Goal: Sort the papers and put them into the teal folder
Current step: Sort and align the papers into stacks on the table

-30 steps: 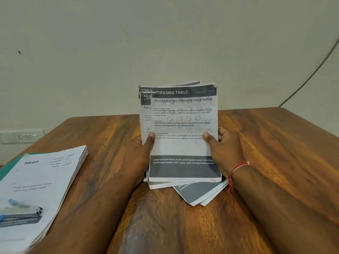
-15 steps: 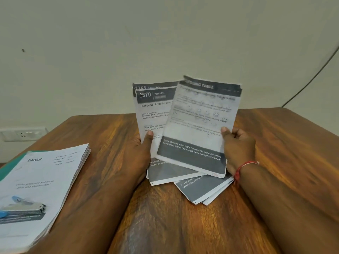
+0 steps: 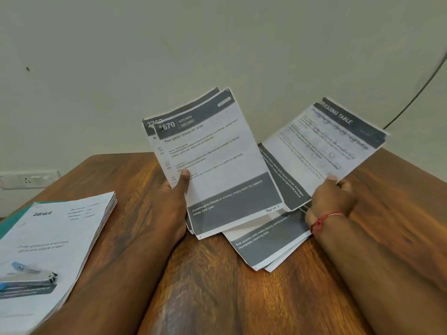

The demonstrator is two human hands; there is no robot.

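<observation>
Left hand point(image 3: 173, 199): thumb clamps kitchen sheets point(image 3: 212, 163) upright. Right hand point(image 3: 331, 201): pinches dressing-table sheet point(image 3: 326, 146), tilted right. Loose papers point(image 3: 268, 245): flat on table point(image 3: 217, 293) beneath both. Teal folder point(image 3: 13, 220): far left, under second stack point(image 3: 55, 240).

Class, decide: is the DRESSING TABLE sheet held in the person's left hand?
No, the right hand pinches the DRESSING TABLE sheet; the left hand grips the KITCHEN sheets.

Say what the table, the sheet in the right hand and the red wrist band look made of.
Table: wood or wood-look laminate with a glossy finish; it shows streaked grain and light glare.
Sheet: thin matte office paper; it bends and carries grey print.
Wrist band: probably thread or cord; it is thin, with a knot-like lump.
</observation>
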